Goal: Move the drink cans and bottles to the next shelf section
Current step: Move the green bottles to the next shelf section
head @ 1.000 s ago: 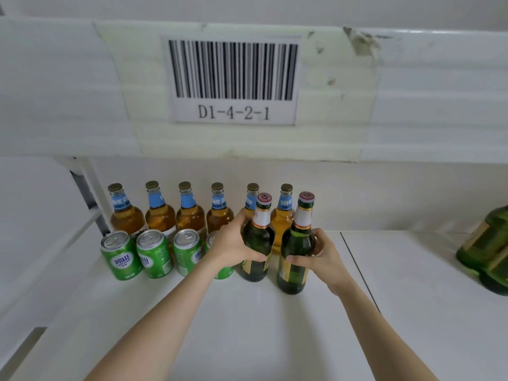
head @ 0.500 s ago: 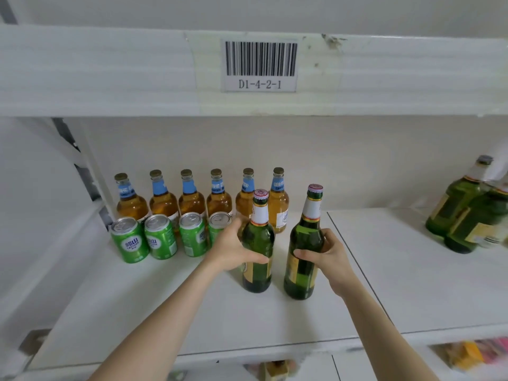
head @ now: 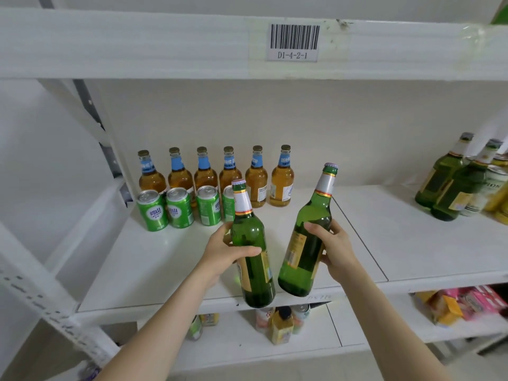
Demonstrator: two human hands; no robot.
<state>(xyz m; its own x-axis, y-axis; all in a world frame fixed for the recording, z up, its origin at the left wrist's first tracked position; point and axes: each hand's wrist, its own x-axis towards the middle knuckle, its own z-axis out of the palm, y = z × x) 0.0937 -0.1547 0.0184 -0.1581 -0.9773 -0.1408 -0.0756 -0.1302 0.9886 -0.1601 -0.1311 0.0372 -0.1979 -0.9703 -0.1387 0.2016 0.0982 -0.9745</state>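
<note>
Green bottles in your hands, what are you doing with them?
A person is moving drinks to the shelf section on the right. The left hand holds one green bottle and the right hand holds a second green bottle, both tilted and off the shelf. Six amber bottles and four green cans wait at the back. More green bottles stand in the right section.

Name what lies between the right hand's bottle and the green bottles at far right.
Head view: only bare white shelf, crossed by the seam between sections.
</note>
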